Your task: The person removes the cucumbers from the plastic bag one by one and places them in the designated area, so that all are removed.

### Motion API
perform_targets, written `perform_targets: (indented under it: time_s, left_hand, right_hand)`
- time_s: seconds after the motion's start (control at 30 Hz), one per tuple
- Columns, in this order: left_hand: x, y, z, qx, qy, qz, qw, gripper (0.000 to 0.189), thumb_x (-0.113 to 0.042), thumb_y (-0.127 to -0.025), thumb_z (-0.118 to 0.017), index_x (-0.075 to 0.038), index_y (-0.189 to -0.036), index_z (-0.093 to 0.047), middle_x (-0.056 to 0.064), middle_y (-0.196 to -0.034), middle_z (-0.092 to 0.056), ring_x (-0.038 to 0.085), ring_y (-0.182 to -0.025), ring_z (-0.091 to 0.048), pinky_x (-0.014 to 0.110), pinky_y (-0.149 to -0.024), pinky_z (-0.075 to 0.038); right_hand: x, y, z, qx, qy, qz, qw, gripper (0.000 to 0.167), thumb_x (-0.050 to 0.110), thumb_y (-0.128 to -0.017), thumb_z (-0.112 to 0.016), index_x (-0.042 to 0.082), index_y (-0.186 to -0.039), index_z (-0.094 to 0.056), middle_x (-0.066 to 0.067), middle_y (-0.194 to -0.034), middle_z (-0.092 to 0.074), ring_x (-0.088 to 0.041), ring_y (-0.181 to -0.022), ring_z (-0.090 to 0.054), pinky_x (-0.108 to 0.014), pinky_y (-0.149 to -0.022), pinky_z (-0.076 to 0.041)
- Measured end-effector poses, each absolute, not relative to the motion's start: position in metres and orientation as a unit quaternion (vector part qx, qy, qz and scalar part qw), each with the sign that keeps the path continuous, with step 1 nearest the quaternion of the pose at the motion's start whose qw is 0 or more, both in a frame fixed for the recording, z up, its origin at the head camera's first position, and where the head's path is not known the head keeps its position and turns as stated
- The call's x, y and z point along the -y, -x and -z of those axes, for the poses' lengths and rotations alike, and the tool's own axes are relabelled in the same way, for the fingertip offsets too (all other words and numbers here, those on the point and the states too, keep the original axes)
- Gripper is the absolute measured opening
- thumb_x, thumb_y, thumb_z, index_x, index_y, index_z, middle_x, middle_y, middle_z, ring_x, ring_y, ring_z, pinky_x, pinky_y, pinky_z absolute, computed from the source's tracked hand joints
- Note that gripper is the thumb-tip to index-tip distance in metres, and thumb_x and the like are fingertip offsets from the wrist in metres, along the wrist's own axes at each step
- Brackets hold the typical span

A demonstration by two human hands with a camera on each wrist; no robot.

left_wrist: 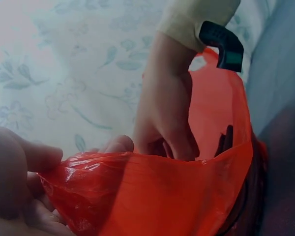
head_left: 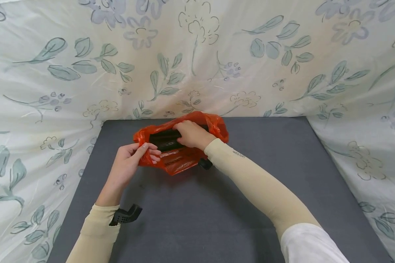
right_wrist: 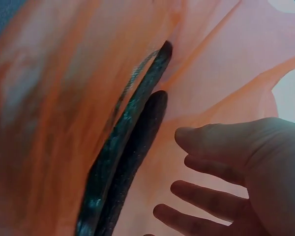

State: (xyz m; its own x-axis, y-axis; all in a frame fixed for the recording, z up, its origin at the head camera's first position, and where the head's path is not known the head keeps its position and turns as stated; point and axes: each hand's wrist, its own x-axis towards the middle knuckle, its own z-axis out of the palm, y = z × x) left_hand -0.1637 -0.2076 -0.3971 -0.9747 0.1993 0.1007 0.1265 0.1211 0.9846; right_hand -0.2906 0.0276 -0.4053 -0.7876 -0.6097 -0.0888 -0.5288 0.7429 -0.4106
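A thin red plastic bag (head_left: 181, 160) lies with its mouth held wide toward me. My left hand (head_left: 130, 159) pinches the bag's left rim between thumb and fingers, and the film bunches there in the left wrist view. Through the mouth reaches my right hand (head_left: 194, 134). Its fingers are spread and loosely extended in the right wrist view, beside two long dark things (right_wrist: 147, 105) with rounded ends and a glossy, bumpy surface. A thin cord-like strip (right_wrist: 132, 78) runs along one of them. The bag's folds hide their lower parts.
The bag rests on a dark grey table (head_left: 191, 212), near its back edge. Floral cloth (head_left: 200, 73) hangs behind and along both sides. A black wrist mount (head_left: 126, 215) sits on the left forearm; another one (head_left: 205, 163) shows under the right wrist.
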Motion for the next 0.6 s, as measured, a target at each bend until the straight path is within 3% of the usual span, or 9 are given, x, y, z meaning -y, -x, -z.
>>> perform_targets:
  time_s: [0.3,0.47,0.6]
  left_hand:
    - [0.2088,0.1618,0.4003,-0.748,-0.113,-0.654,0.025,0.036,-0.019,-0.116,-0.056,0.014,-0.120,-0.071,0.027,-0.103,-0.078,0.022,-0.086,-0.081,0.035,-0.084,-0.066]
    - [0.2082,0.1623,0.4034,-0.746,-0.112,-0.656,0.038,0.034,-0.016,-0.115,-0.056,0.014,-0.119,-0.071,0.028,-0.103,-0.077,0.022,-0.083,-0.080,0.037,-0.084,-0.066]
    - [0.2079,0.1637,0.4027,-0.749,-0.111,-0.652,0.044,0.036,-0.018,-0.116,-0.056,0.014,-0.120,-0.071,0.027,-0.104,-0.078,0.024,-0.084,-0.080,0.036,-0.085,-0.066]
  right_hand:
    - [-0.0232,0.2987,0.4144,-0.937,0.285,0.176,0.103,0.047,0.016,-0.100,-0.081,0.006,-0.145,-0.067,-0.012,-0.137,-0.071,-0.025,-0.115,-0.068,-0.042,-0.109,-0.056]
    - [-0.0213,0.2994,0.4156,-0.938,0.270,0.188,0.112,0.041,0.016,-0.104,-0.076,0.003,-0.142,-0.068,-0.013,-0.135,-0.072,-0.026,-0.106,-0.071,-0.041,-0.097,-0.060]
    - [-0.0253,0.2940,0.4154,-0.939,0.263,0.180,0.131,0.027,0.018,-0.102,-0.078,0.008,-0.127,-0.075,-0.007,-0.117,-0.075,-0.022,-0.093,-0.070,-0.040,-0.086,-0.062]
